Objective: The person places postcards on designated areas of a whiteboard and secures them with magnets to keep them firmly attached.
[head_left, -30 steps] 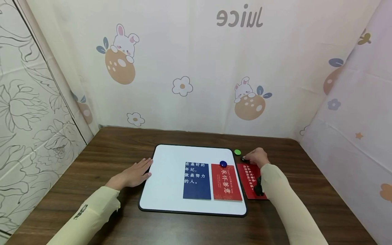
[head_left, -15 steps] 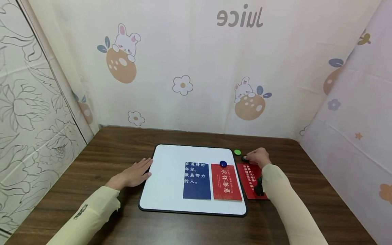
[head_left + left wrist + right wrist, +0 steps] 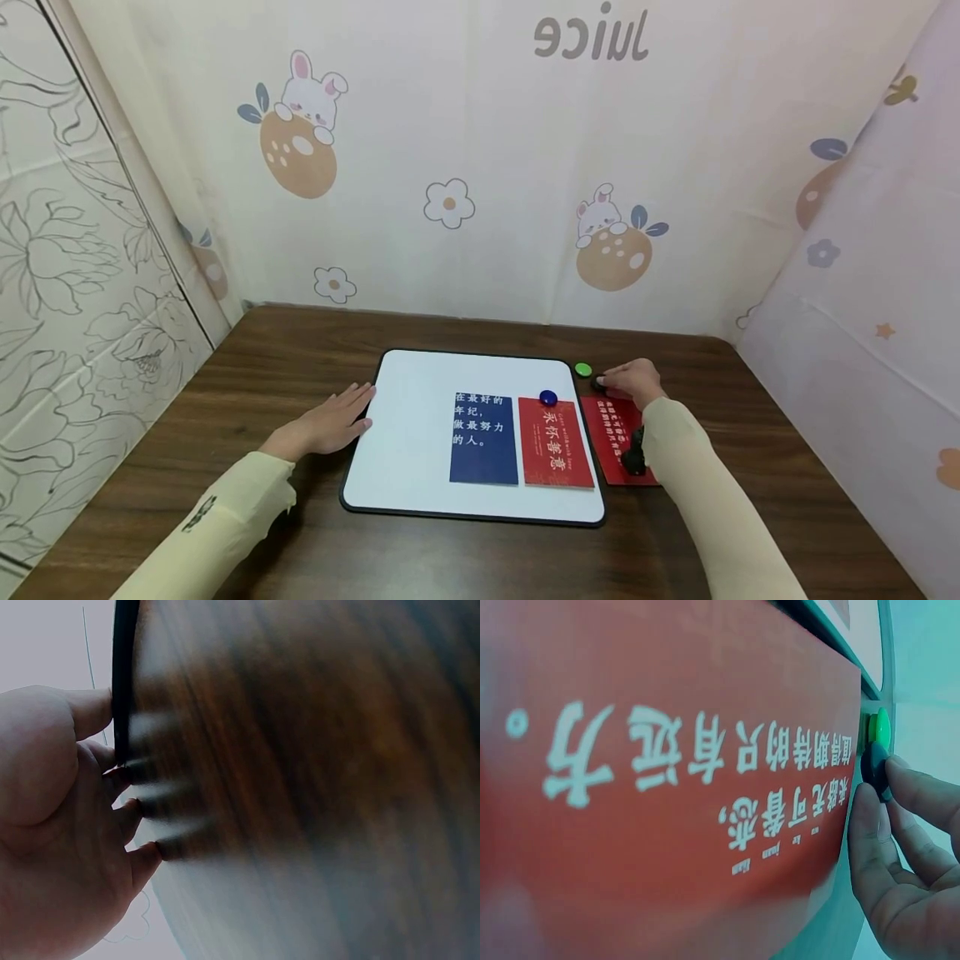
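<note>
Right of centre in the head view, the right hand (image 3: 633, 382) is pinching a dark magnet (image 3: 875, 769) just beside the green magnet (image 3: 582, 369). A clean lift calls for keeping the red card (image 3: 617, 439) undisturbed. The left hand (image 3: 327, 425) is lying flat, fingers released, steadying the whiteboard (image 3: 420, 450) on the desk (image 3: 262, 533).

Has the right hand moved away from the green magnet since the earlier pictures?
No. The right hand stays just right of the green magnet, its fingers pinching the black magnet beside the whiteboard.
</note>
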{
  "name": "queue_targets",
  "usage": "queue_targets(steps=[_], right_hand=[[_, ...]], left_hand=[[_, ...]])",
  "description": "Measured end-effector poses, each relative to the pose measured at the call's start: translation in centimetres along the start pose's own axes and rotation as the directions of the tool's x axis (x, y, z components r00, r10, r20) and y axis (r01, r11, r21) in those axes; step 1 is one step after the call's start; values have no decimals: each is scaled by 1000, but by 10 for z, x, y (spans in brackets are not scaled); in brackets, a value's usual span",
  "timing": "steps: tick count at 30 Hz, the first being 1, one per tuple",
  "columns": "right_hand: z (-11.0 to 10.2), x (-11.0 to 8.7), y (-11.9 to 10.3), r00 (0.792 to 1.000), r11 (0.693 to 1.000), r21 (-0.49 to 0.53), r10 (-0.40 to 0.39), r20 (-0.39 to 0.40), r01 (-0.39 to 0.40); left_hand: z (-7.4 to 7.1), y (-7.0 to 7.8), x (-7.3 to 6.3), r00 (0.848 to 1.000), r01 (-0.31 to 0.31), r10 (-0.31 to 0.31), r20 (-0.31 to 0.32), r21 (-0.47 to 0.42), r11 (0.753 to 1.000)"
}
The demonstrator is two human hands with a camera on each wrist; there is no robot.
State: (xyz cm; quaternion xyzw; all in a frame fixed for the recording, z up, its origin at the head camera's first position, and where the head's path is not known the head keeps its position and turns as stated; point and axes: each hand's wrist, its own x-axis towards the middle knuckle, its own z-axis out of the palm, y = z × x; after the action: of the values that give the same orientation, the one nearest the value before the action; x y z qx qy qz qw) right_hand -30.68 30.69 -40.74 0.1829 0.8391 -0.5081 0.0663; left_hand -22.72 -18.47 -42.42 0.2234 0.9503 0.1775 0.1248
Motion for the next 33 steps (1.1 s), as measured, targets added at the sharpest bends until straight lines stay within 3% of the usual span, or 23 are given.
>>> queue_targets(steps=[6, 14, 23, 33], right_hand=[[0, -5, -6, 999, 992, 114, 51, 9, -52], [-2, -15, -12, 992, 954, 275, 99, 74, -116], [2, -15, -15, 987, 927, 347, 110, 115, -144], [12, -21, -20, 987, 928, 353, 67, 147, -116]], left_hand=[[0, -1, 1, 1000, -7, 7, 1, 4, 1000], [0, -2, 1, 1000, -10, 10, -1, 5, 1000], [-2, 0, 0, 1000, -8, 8, 1, 1, 1000], [-1, 2, -2, 1000, -3, 3, 3, -8, 1000]])
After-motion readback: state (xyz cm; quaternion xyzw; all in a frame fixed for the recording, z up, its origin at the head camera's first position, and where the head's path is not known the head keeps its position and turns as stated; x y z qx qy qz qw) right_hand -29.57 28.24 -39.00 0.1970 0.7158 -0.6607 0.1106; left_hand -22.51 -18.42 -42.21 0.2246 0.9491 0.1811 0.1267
